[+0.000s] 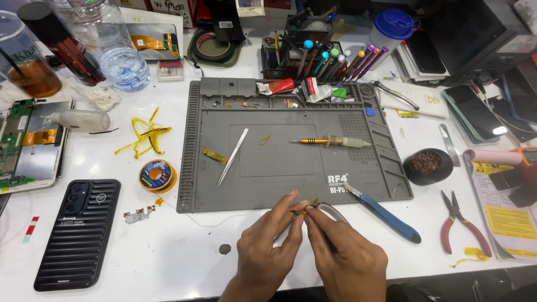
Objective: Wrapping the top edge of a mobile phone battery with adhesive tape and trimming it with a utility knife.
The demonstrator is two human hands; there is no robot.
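— What carries everything here?
— A white worktable (168, 263), with a grey silicone repair mat (291, 168) lying in its middle.
— And beside the mat?
— A black ribbed phone case (78, 232) and small solder-wick spool (156, 175) to its left; red-handled pliers (461, 223) and a blue-handled knife (386, 215) to its right.

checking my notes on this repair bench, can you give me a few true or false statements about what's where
1. Both hands, left hand and right hand, meet over a small yellow part. True.
2. The tweezers lie on the grey mat. True.
3. The blue-handled knife is in the right hand. False: it lies on the mat's lower right edge.
4. The red-handled pliers lie left of the mat. False: right of it.
5. The black phone case lies left of the mat. True.
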